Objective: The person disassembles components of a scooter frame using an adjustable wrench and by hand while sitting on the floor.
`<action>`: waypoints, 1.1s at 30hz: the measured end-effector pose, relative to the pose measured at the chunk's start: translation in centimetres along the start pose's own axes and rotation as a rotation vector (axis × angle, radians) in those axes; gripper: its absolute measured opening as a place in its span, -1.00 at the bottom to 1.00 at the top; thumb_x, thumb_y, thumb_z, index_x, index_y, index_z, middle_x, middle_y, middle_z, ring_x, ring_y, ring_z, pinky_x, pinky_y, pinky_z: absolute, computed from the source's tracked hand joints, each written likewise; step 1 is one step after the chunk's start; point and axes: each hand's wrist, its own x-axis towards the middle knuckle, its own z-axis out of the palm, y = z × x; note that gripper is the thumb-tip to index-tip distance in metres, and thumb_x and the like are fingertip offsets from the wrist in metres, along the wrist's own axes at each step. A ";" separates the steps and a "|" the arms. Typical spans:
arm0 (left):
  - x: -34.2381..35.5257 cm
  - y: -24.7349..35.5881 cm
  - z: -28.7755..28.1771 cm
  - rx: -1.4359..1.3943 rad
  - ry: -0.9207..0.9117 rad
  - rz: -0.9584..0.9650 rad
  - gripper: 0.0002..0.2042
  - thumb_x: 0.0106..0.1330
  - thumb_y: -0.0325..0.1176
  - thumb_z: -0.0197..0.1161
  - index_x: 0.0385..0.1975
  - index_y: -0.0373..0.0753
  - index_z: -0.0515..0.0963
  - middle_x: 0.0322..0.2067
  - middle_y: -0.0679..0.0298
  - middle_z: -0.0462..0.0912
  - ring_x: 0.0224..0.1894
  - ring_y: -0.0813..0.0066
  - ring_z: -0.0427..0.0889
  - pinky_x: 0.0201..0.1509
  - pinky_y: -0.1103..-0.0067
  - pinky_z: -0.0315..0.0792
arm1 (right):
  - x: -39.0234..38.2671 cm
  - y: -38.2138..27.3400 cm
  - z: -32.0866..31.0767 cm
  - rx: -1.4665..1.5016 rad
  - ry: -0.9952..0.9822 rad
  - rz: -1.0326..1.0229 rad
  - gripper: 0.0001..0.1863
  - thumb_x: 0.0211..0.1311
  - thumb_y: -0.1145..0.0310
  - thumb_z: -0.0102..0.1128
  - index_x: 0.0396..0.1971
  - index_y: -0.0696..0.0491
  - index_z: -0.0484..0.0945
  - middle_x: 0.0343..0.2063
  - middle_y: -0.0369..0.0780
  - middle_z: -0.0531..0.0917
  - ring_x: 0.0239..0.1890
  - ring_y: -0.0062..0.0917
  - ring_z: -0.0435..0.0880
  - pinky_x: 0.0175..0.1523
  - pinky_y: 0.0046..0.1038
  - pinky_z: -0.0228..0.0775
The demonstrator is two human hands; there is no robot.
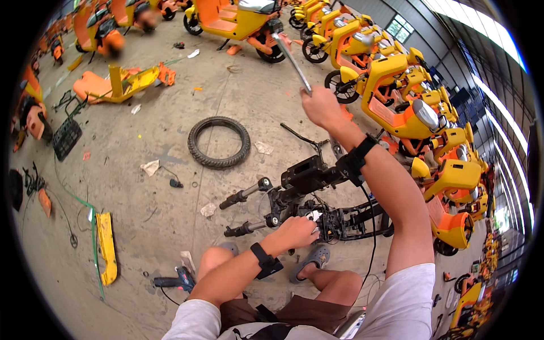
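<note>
Right hand (321,109) is clamped round a raised hammer (292,62) out past the black frame (310,186) near the right clog (313,262), left hand (297,231) sits half-curled on that frame, can't tell if it's gripping anything tbh.

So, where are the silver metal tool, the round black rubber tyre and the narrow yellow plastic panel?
Silver tool (292,62): head view, shaft.
Black tyre (220,163): head view, near side.
Yellow panel (106,249): head view, broad middle.
</note>
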 end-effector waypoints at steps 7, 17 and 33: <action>0.2 0.5 0.2 0.026 -0.181 -0.051 -0.66 0.19 -0.12 0.17 -0.49 -0.36 0.58 -0.48 -0.09 0.62 -0.37 -0.06 0.62 -0.25 0.21 0.51 | -1.0 -0.3 1.6 -0.034 -0.114 -0.136 -0.59 0.27 0.07 -0.02 -0.36 0.16 0.58 -0.41 0.07 0.62 -0.28 -0.01 0.58 -0.16 -0.10 0.40; -0.8 -0.8 -0.3 0.037 -0.221 -0.073 -0.66 0.21 -0.12 0.20 -0.49 -0.36 0.53 -0.57 0.02 0.59 -0.46 0.02 0.60 -0.38 0.26 0.43 | -10.9 -2.2 0.1 0.123 0.044 -0.497 -0.82 0.01 0.25 0.22 -0.52 0.05 0.51 -0.64 -0.11 0.59 -0.52 -0.13 0.60 -0.40 -0.16 0.41; -0.3 -1.5 -6.5 -1.288 0.224 -0.459 -0.78 0.38 -0.26 0.09 -0.45 -0.24 0.50 -0.54 0.30 0.58 -0.56 0.57 0.56 -0.49 0.65 0.44 | -20.6 3.0 0.3 0.101 0.484 -0.914 -0.82 -0.15 0.30 0.25 -0.63 0.00 0.42 -0.69 -0.35 0.35 -0.59 -0.51 0.44 -0.50 -0.48 0.24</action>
